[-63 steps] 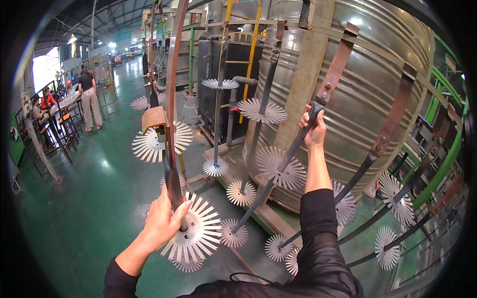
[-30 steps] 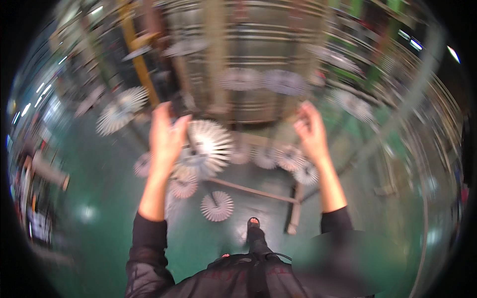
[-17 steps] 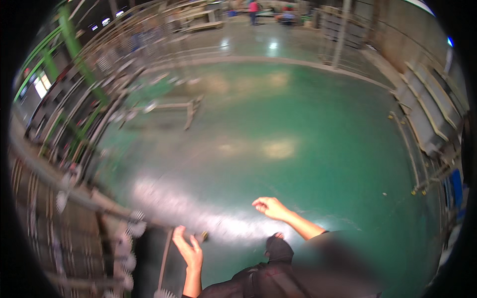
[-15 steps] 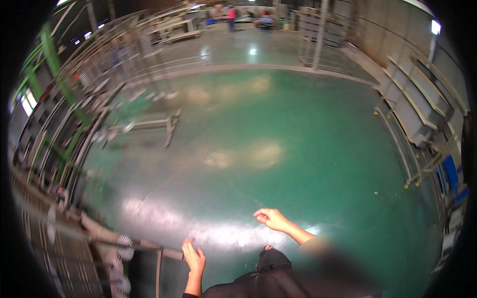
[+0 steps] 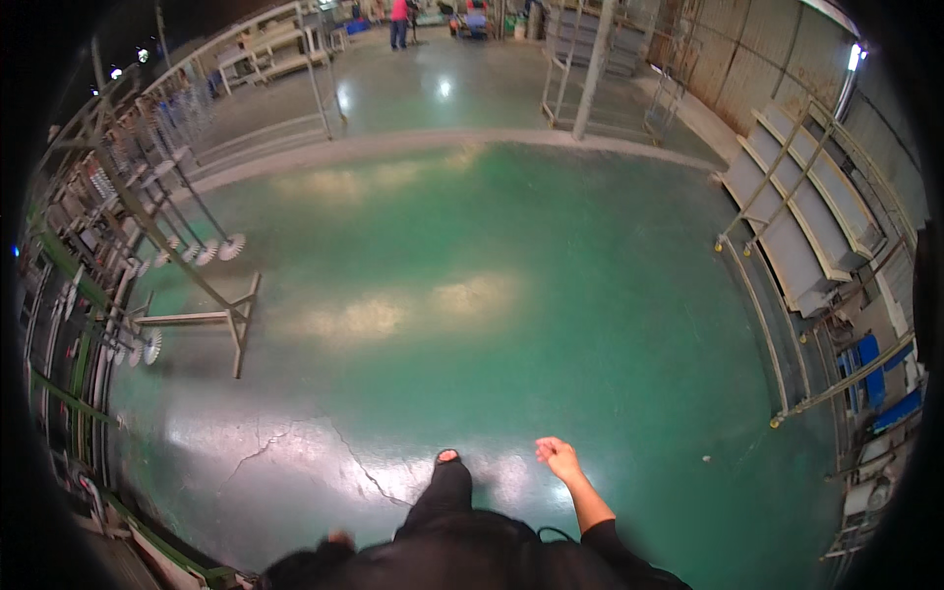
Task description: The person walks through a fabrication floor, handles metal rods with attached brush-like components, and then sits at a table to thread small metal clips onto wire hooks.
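Note:
I stand on a glossy green floor point(image 5: 511, 295), with my dark trouser leg and shoe point(image 5: 444, 477) stepping forward. My right hand point(image 5: 558, 457) hangs out to the side over the floor, fingers loosely curled and holding nothing. Only a sliver of my left hand point(image 5: 339, 538) shows, at the lower edge against my dark clothing, and its fingers are hidden. The metal rack of white fan-shaped discs point(image 5: 147, 236) now stands well off to my left, out of reach of both hands.
A metal floor stand point(image 5: 236, 324) juts from the rack on the left. Grey sloped shelving point(image 5: 796, 226) and blue items point(image 5: 870, 354) line the right wall. A person in a red top point(image 5: 398, 10) stands far back. Cracks point(image 5: 344, 457) run through the floor near my foot.
Both hands have let go of the rack's arms and discs. I have turned away from the rack, which has swung to my left. My arms have dropped toward my sides.

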Demonstrator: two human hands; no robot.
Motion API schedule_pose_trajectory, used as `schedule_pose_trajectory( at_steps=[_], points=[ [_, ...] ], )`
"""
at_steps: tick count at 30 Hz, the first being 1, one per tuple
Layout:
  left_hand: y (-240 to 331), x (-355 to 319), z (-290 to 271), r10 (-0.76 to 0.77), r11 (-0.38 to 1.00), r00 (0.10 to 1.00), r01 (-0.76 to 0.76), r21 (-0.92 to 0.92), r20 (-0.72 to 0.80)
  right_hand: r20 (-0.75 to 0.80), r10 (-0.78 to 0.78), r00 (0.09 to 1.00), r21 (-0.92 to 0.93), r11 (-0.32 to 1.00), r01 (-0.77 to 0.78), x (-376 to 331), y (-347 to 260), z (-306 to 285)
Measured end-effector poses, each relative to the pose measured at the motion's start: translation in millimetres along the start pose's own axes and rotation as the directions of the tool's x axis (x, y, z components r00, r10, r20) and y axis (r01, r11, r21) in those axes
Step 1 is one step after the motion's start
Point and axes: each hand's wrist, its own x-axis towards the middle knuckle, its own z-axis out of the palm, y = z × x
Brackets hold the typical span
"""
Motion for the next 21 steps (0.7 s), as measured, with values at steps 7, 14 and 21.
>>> schedule_pose_trajectory(
  at_steps=[7, 14, 21],
  points=[
    [687.2, 171.0, -391.9, 0.574, 0.626, 0.552, -0.772, -0.111, -0.605, 0.222, 0.834, 0.505, -0.432, 0.548, -0.716, 16.7, 226.9, -220.1],
    [1048.4, 223.0, -431.5, 0.721, 0.407, 0.357, -0.912, -0.054, -0.594, 0.127, 0.223, 0.967, -0.892, 0.453, 0.012, 297.2, 286.2, -400.6],
    [923.3, 373.8, -231.4, 0.133, 0.934, 0.940, -0.226, 0.278, 0.316, -0.124, -0.142, 0.982, -0.166, 0.979, 0.120, 783.3, -44.8, -633.9]
  ],
)
